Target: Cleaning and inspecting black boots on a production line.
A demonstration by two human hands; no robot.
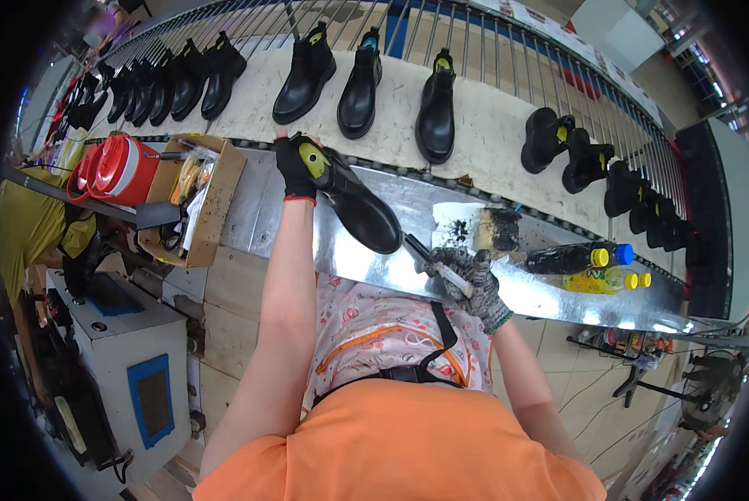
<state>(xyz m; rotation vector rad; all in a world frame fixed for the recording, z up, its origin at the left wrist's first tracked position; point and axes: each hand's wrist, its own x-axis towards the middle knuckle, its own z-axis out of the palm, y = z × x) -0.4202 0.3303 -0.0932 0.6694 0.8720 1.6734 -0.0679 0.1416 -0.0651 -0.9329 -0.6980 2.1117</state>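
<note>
In my left hand (295, 171), in a black glove with a red cuff, is a black ankle boot (362, 209). Its opening shows a yellow-green lining, and its toe points toward my right hand. My right hand (481, 292), in a grey knit glove with dark stains, is closed around a slim brush-like tool (453, 279) with a pale handle and a dark end. That dark end is close to the boot's toe; I cannot tell whether they touch. Beside them a black-stained pad (498, 229) and a black-smeared white sheet (455, 219) lie on the metal ledge (249, 204).
Black boots (437, 113) stand in a row on the pale conveyor belt (495, 125) beyond the ledge. Bottles of dark liquid (558, 259) and yellow bottles (596, 282) lie at right. Left are a red jug (124, 171), a cardboard box (212, 200) and a person in yellow (24, 234).
</note>
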